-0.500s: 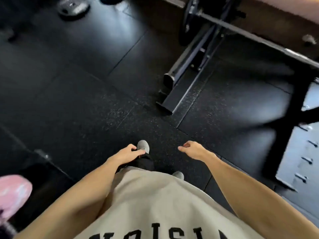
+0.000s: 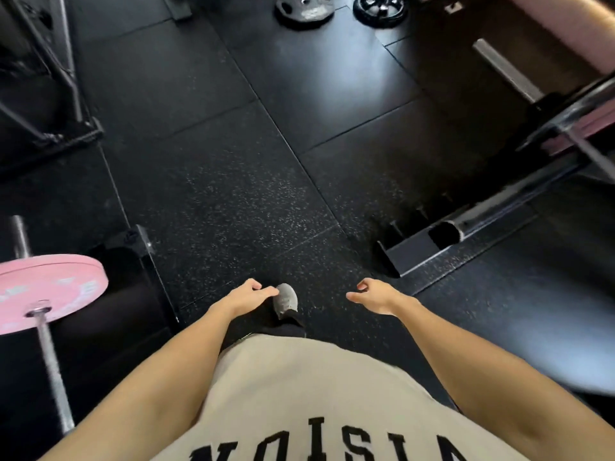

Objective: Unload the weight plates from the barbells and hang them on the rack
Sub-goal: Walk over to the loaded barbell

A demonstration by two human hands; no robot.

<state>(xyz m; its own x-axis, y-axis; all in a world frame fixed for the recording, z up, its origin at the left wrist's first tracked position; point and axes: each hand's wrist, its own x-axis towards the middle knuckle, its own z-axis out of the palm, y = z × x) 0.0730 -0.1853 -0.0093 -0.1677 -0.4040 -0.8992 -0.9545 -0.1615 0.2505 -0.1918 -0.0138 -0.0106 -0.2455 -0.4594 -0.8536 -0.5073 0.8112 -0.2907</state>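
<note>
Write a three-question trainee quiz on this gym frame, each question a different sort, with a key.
1. True or false: the left hand grips the pink plate.
2. Multiple choice: the pink plate sits (a) flat on the floor, (b) on a barbell, (c) in the right hand.
3. Fill in: two dark plates lie on the ____ at the top of the view.

Key: 1 false, both hands hang loose and hold nothing; 2 b; 3 floor.
</note>
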